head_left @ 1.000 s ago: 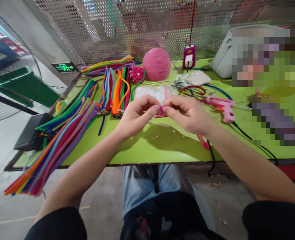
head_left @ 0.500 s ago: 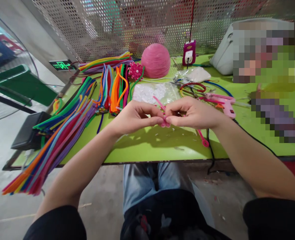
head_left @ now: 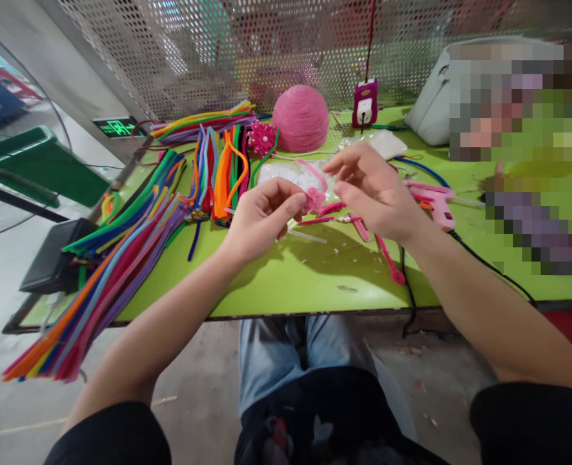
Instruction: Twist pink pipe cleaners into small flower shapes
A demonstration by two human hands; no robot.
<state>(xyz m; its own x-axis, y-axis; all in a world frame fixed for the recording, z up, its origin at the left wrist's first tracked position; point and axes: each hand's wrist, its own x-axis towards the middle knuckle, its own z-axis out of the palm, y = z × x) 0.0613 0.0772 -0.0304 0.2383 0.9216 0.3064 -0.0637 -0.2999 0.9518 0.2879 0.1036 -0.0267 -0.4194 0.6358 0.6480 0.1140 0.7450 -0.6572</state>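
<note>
My left hand (head_left: pixel 265 214) pinches a small looped pink pipe-cleaner flower (head_left: pixel 314 199) between thumb and fingertips, above the table. A loose pink stem end curves up from it. Just to the right, my right hand (head_left: pixel 377 194) is held with thumb and fingers apart and nothing visible between them. Beneath the hands lie short pink pipe-cleaner pieces (head_left: pixel 316 220), a clear glue stick (head_left: pixel 308 237) and a pink strip with a coiled end (head_left: pixel 396 276). A plastic bag of white bits (head_left: pixel 279 173) rests behind, partly covered by my left hand.
Bundles of coloured pipe cleaners (head_left: pixel 135 271) overhang the table's left front edge. A pink ball (head_left: pixel 300 118) and a finished pink flower (head_left: pixel 263 139) stand at the back. A pink glue gun (head_left: pixel 439 205) lies right, its black cable (head_left: pixel 489 266) crossing the table.
My right hand has let go of the pink flower and moved up and right. My left hand keeps hold of it, slightly left and higher. The pink pieces underneath now show.
</note>
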